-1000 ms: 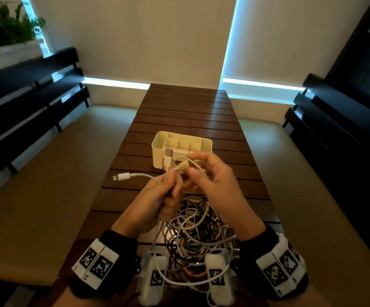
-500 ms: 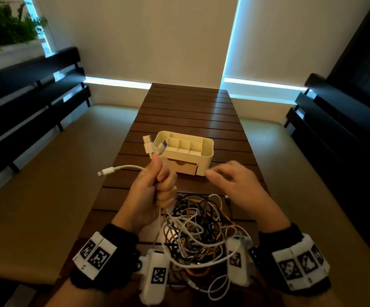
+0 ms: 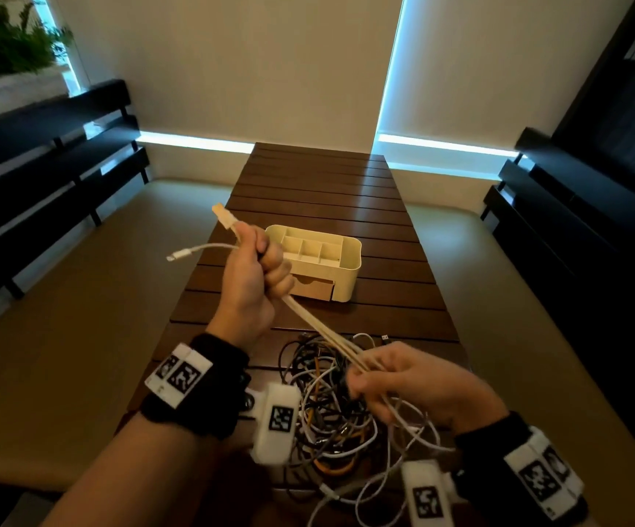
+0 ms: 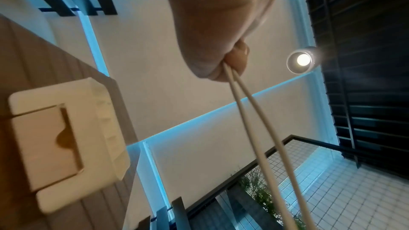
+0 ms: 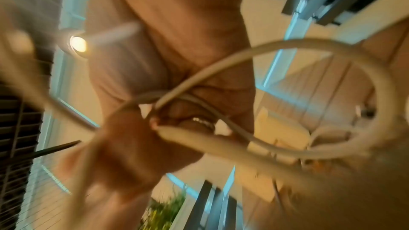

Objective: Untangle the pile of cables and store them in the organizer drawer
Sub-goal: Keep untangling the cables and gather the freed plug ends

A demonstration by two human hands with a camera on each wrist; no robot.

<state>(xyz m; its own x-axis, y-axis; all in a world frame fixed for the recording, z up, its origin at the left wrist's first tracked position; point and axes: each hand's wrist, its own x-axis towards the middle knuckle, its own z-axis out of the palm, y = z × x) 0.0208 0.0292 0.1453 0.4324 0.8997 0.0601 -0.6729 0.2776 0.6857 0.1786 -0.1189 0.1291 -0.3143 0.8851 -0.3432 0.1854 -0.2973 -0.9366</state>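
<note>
My left hand (image 3: pixel 258 271) is raised in a fist around a white cable (image 3: pixel 319 329), whose plugs stick out above and to the left of the fist. Several taut strands run from it down to my right hand (image 3: pixel 395 378), which grips them just above the tangled pile of cables (image 3: pixel 331 412) on the near end of the table. The cream organizer (image 3: pixel 346 260) stands behind the left hand with its wooden drawer (image 3: pixel 314 289) closed. The left wrist view shows two strands (image 4: pixel 250 111) leaving the fist and the organizer (image 4: pixel 92 128). The right wrist view is blurred, with a cable loop (image 5: pixel 309 93).
The brown slatted table (image 3: pixel 323 184) runs away from me between two beige bench seats (image 3: pixel 80 298). Dark slatted backrests (image 3: pixel 42 165) line both sides. A small black plug (image 3: pixel 385 338) lies at the far edge of the pile.
My left hand has lifted the cable ends up and away. My right hand has dropped from beside the organizer to the pile and taken hold of the strands, pulling them taut.
</note>
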